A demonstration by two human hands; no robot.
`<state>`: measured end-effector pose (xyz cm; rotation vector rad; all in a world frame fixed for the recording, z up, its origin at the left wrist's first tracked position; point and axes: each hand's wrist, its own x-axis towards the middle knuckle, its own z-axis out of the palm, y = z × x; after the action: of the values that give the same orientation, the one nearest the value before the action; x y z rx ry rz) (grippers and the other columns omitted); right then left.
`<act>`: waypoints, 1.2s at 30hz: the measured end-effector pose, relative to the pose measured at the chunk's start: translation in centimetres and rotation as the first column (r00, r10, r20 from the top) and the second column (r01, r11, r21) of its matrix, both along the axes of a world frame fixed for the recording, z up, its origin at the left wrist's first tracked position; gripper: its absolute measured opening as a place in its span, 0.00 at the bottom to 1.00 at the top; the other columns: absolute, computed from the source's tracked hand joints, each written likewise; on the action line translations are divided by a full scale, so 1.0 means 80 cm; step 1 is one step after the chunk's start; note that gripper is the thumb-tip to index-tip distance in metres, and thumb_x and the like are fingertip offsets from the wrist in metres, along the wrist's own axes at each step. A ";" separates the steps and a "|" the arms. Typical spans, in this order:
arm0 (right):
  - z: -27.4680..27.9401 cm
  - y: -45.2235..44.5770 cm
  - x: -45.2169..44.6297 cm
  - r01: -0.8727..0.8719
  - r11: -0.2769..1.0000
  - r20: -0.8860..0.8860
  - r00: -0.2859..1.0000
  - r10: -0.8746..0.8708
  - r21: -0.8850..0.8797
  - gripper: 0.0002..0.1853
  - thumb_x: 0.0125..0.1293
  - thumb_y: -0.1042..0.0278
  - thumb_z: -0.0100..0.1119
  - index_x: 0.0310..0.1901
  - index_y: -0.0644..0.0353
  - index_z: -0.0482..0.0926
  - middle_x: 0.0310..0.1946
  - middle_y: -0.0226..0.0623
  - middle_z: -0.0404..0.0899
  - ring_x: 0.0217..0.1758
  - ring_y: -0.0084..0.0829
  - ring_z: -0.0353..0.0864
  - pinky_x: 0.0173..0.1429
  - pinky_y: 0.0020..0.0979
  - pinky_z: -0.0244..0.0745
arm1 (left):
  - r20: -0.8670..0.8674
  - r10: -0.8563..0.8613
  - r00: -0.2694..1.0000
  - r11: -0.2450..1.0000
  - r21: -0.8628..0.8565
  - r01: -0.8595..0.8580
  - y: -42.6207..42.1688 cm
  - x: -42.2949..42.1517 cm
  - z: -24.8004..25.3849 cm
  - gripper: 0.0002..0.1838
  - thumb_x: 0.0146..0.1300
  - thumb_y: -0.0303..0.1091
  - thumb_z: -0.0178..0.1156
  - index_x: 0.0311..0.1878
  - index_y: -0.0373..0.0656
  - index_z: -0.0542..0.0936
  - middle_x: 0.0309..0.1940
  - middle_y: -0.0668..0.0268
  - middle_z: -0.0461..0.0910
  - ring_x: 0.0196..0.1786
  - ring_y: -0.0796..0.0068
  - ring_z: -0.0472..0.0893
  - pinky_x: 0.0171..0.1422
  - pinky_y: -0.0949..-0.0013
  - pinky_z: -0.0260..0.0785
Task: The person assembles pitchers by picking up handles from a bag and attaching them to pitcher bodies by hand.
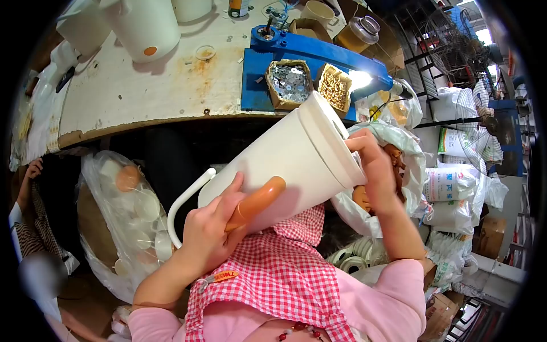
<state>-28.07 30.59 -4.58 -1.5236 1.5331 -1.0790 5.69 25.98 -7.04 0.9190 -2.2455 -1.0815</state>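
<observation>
1. At your far left, a co-worker's hand (35,168) showed near the table's edge, well apart from your own.
2. Next came a clear bag (105,199) with round white and orange pieces inside.
3. Above it, on the table (122,94), stood white jugs (142,28), one bearing an orange spot.
4. Your left hand (213,222) was closed round an orange handle (256,200), which lay along the side of the jug (273,151); you could not tell from this view whether it was fixed there.
5. That jug was tilted above your lap, between your two hands, its wide rim toward your right and a curved white rod (185,199) at its other end.
6. Beyond the jug, on the table, a blue machine (319,47) stood behind a box of metal discs (289,82) and a box of gold bits (333,88), by a lit lamp (359,80).
7. Your right hand (373,162) touched the jug's rim, fingers bent; their tips were hidden, so whether they clamped it could not be told.
8. Just beside that hand sat a white bag (413,149) of brown pieces.
9. Farther right were a fan (489,122) and stacked sacks (447,183).
</observation>
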 end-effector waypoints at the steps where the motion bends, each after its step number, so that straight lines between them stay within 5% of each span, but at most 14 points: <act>1: -0.004 -0.012 -0.017 -0.067 0.996 0.364 0.928 0.084 -0.060 0.31 0.76 0.38 0.44 0.51 0.64 0.79 0.48 0.40 0.77 0.53 0.31 0.75 0.62 0.34 0.68 | -0.018 -0.016 1.000 1.000 -0.006 0.016 0.001 0.003 -0.001 0.27 0.51 0.27 0.72 0.56 0.42 0.77 0.63 0.48 0.80 0.39 0.54 0.88 0.39 0.62 0.81; 4: -0.012 -0.072 -0.091 0.144 0.989 -0.035 0.989 -0.143 0.026 0.28 0.79 0.44 0.44 0.54 0.64 0.79 0.51 0.40 0.81 0.56 0.28 0.78 0.64 0.33 0.71 | -0.068 -0.047 0.997 0.997 -0.057 0.043 0.012 0.010 -0.010 0.26 0.50 0.28 0.73 0.54 0.42 0.78 0.64 0.47 0.79 0.36 0.56 0.88 0.37 0.63 0.81; 6: -0.027 -0.063 -0.032 0.280 0.784 -0.025 0.947 -0.321 0.554 0.28 0.81 0.42 0.42 0.54 0.62 0.82 0.47 0.36 0.85 0.47 0.25 0.82 0.54 0.30 0.78 | -0.069 -0.050 0.996 0.995 -0.088 0.044 0.022 0.008 -0.009 0.24 0.50 0.29 0.74 0.53 0.43 0.79 0.63 0.47 0.79 0.34 0.57 0.88 0.35 0.64 0.81; 10: -0.055 -0.092 -0.042 -0.036 0.777 0.344 0.909 -0.236 0.628 0.36 0.81 0.36 0.32 0.53 0.61 0.83 0.44 0.37 0.87 0.45 0.23 0.86 0.53 0.33 0.81 | -0.034 -0.026 0.999 0.999 -0.023 0.026 0.019 0.006 0.000 0.20 0.54 0.23 0.73 0.49 0.41 0.79 0.43 0.54 0.86 0.58 0.48 0.85 0.48 0.62 0.83; 11: -0.042 -0.110 -0.067 -0.311 0.846 0.361 0.920 0.154 0.432 0.37 0.82 0.38 0.28 0.54 0.62 0.84 0.47 0.41 0.88 0.51 0.27 0.87 0.57 0.35 0.80 | -0.047 -0.044 0.998 0.999 -0.014 0.043 0.020 0.008 0.000 0.19 0.54 0.23 0.73 0.49 0.41 0.79 0.42 0.55 0.86 0.57 0.49 0.85 0.48 0.62 0.83; 15: 0.020 -0.137 -0.065 -0.299 0.945 -0.103 0.944 0.314 0.135 0.38 0.82 0.40 0.24 0.58 0.61 0.83 0.51 0.40 0.88 0.57 0.31 0.85 0.66 0.34 0.73 | -0.020 -0.060 0.998 0.998 0.001 0.060 0.021 -0.007 0.004 0.21 0.53 0.23 0.73 0.51 0.41 0.80 0.46 0.53 0.87 0.55 0.48 0.86 0.48 0.62 0.83; 18: -0.018 -0.135 0.005 -0.338 0.898 0.387 0.896 0.217 0.281 0.42 0.80 0.33 0.23 0.63 0.60 0.80 0.59 0.40 0.84 0.61 0.32 0.82 0.69 0.33 0.68 | 0.113 -0.101 0.988 0.995 -0.011 0.103 0.010 0.006 0.016 0.28 0.50 0.24 0.74 0.58 0.42 0.80 0.62 0.46 0.80 0.50 0.48 0.88 0.52 0.59 0.83; 19: -0.030 -0.147 -0.006 -0.346 0.934 0.211 0.923 0.321 0.090 0.43 0.79 0.30 0.24 0.66 0.60 0.77 0.59 0.43 0.84 0.62 0.35 0.82 0.69 0.36 0.68 | 0.050 -0.037 0.998 0.998 0.047 0.034 0.003 0.012 0.024 0.27 0.51 0.24 0.73 0.58 0.43 0.81 0.63 0.48 0.79 0.51 0.50 0.88 0.53 0.59 0.83; 21: -0.006 -0.146 -0.011 -0.108 0.989 0.010 0.994 0.108 0.102 0.48 0.75 0.24 0.24 0.69 0.63 0.73 0.58 0.50 0.83 0.60 0.38 0.83 0.68 0.40 0.71 | -0.023 0.040 0.999 0.997 0.071 -0.038 -0.026 0.043 0.034 0.27 0.53 0.28 0.72 0.59 0.46 0.79 0.47 0.56 0.85 0.36 0.58 0.87 0.38 0.61 0.80; 24: -0.019 -0.127 -0.070 -0.081 0.994 0.390 0.920 0.048 0.070 0.48 0.77 0.25 0.25 0.66 0.69 0.74 0.49 0.49 0.86 0.49 0.36 0.85 0.56 0.35 0.77 | 0.091 0.225 0.970 0.894 -0.415 -0.168 -0.079 0.097 0.105 0.22 0.56 0.30 0.68 0.56 0.45 0.82 0.32 0.61 0.81 0.28 0.59 0.83 0.32 0.61 0.76; 26: -0.044 -0.109 -0.064 -0.001 0.993 0.421 0.906 -0.047 0.114 0.39 0.81 0.35 0.27 0.59 0.67 0.76 0.42 0.46 0.85 0.41 0.33 0.83 0.49 0.33 0.76 | 0.506 0.369 0.779 0.702 -0.702 0.124 -0.109 0.135 0.154 0.25 0.50 0.30 0.70 0.55 0.46 0.84 0.29 0.65 0.80 0.28 0.65 0.82 0.31 0.64 0.73; 29: -0.062 -0.088 -0.031 -0.025 0.971 0.331 0.942 -0.057 0.239 0.34 0.81 0.39 0.32 0.53 0.63 0.80 0.40 0.41 0.87 0.37 0.28 0.84 0.44 0.29 0.77 | 0.515 0.525 0.678 0.341 -0.857 0.386 -0.193 0.170 0.149 0.09 0.56 0.35 0.62 0.41 0.50 0.82 0.31 0.71 0.74 0.32 0.73 0.79 0.35 0.65 0.68; 32: -0.082 -0.081 0.009 -0.092 0.967 0.425 0.905 -0.019 0.238 0.31 0.81 0.43 0.40 0.53 0.67 0.80 0.40 0.42 0.87 0.38 0.30 0.86 0.44 0.29 0.80 | 0.497 0.798 0.342 0.261 -0.796 0.546 -0.306 0.237 0.095 0.04 0.56 0.36 0.61 0.32 0.50 0.83 0.40 0.70 0.78 0.51 0.73 0.75 0.66 0.61 0.62; 36: -0.096 -0.080 0.030 -0.183 0.950 0.511 0.859 0.030 0.252 0.32 0.79 0.41 0.45 0.54 0.68 0.80 0.41 0.44 0.87 0.39 0.32 0.87 0.45 0.31 0.82 | 0.513 0.835 0.198 0.291 -0.719 0.631 -0.403 0.314 0.015 0.07 0.57 0.38 0.61 0.34 0.51 0.86 0.44 0.71 0.79 0.57 0.71 0.73 0.69 0.61 0.58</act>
<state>-25.68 24.18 -12.28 -1.0053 1.1619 -1.0277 30.83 -6.29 -5.83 1.2527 -2.6644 1.8024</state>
